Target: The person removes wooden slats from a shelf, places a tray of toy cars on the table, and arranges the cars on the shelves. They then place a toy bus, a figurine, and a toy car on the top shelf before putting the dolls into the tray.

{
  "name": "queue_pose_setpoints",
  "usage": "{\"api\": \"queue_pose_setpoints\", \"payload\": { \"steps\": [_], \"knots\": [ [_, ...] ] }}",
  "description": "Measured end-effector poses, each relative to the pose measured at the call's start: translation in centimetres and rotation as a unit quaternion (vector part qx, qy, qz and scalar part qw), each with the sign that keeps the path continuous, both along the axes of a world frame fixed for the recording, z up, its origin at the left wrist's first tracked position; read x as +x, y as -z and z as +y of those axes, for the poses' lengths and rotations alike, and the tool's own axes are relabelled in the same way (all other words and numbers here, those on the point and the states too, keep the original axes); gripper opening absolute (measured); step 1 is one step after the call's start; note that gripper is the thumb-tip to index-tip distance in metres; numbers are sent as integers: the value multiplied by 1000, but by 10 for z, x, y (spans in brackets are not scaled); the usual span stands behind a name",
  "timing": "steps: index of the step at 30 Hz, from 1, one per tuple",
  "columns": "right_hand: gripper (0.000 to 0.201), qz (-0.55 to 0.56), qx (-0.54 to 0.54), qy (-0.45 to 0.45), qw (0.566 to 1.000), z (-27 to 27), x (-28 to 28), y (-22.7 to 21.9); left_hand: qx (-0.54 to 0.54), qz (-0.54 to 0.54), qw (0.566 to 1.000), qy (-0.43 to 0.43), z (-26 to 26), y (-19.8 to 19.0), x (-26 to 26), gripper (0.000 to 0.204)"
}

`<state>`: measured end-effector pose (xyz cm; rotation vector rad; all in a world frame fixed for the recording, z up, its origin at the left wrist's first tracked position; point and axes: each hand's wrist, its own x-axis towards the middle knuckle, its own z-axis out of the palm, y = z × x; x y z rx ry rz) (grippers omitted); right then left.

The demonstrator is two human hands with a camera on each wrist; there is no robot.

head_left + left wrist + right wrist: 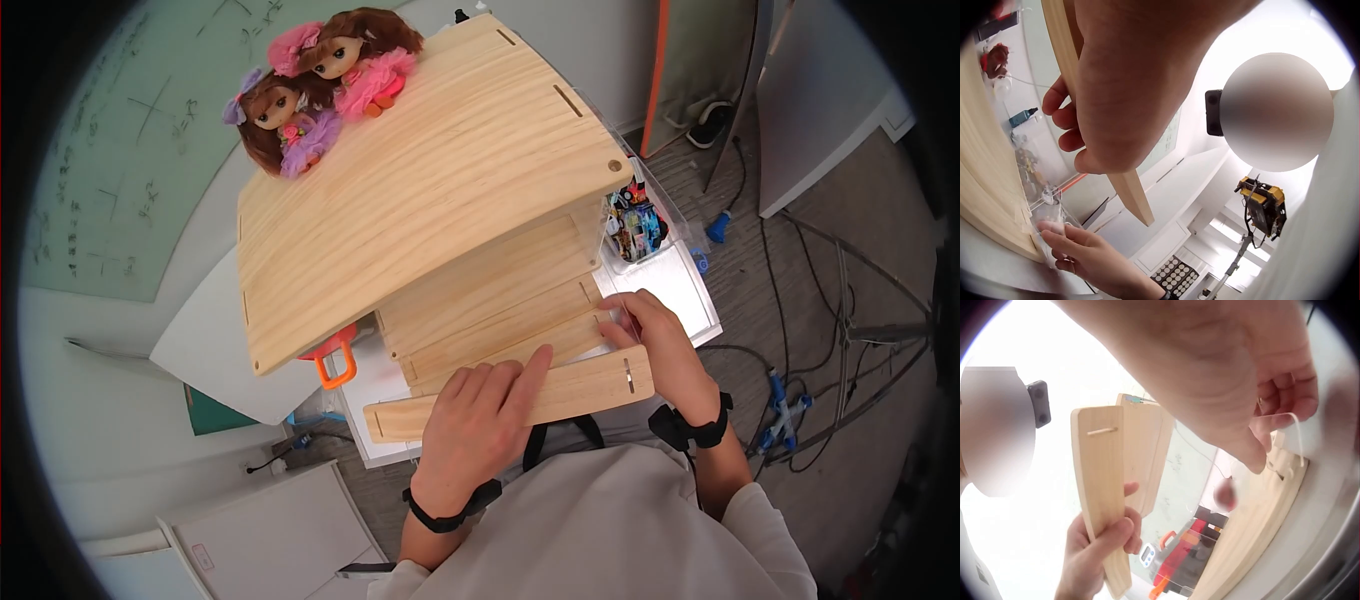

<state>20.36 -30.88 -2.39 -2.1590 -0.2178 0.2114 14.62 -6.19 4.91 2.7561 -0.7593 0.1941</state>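
Observation:
My left hand [470,425] grips a long, narrow wooden board [590,388] with a slot near each end, its thumb and fingers on opposite faces in the right wrist view. Beyond it, my right hand [662,345] pinches the edge of a thin clear plastic piece [1299,434], mostly hidden by the fingers in the head view. Those fingers are close to the right end of the slotted wooden boards [500,325] in the lower part of a wooden frame. Over that frame lies a large, slightly curved wooden panel [430,190], with slots and round holes along its edges.
Two dolls, one in purple [285,125] and one in pink [350,65], sit on the panel's far left. A clear bin of colourful packets [637,222] stands right of the frame, a red container with an orange handle [338,368] at left. Cables [785,420] trail across the floor.

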Motion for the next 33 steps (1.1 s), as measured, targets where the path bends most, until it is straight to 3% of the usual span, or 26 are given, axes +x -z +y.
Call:
{"api": "queue_pose_setpoints", "payload": {
  "steps": [5,7,8,10,12,14,15,22,31,33],
  "knots": [
    [24,86,103,17,991,-10,-19,-2,3,14,1000,2,0,-3,2,80],
    [27,209,260,6,943,-16,-30,-3,-19,-4,1000,1,1,-1,1,81],
    [27,210,259,8,943,-19,-36,-1,-21,-2,1000,3,2,-1,1,81],
    [28,314,459,-2,831,-25,-49,5,-24,-6,1000,-1,1,-1,1,81],
    [25,359,443,43,820,-29,-60,0,-20,-18,1000,5,2,1,2,78],
    [21,440,525,63,726,-35,-70,11,-15,-28,999,12,2,2,1,76],
    [27,437,547,77,710,-34,-74,14,-11,-26,1000,7,1,0,1,77],
    [32,481,511,74,709,-38,-81,13,-28,-10,1000,-9,1,-3,-1,82],
    [34,497,540,41,678,-21,-82,20,-19,-20,1000,-8,-1,-4,3,84],
    [34,506,561,37,654,-17,-83,23,-19,-20,1000,-9,0,-3,4,85]
  ]
}}
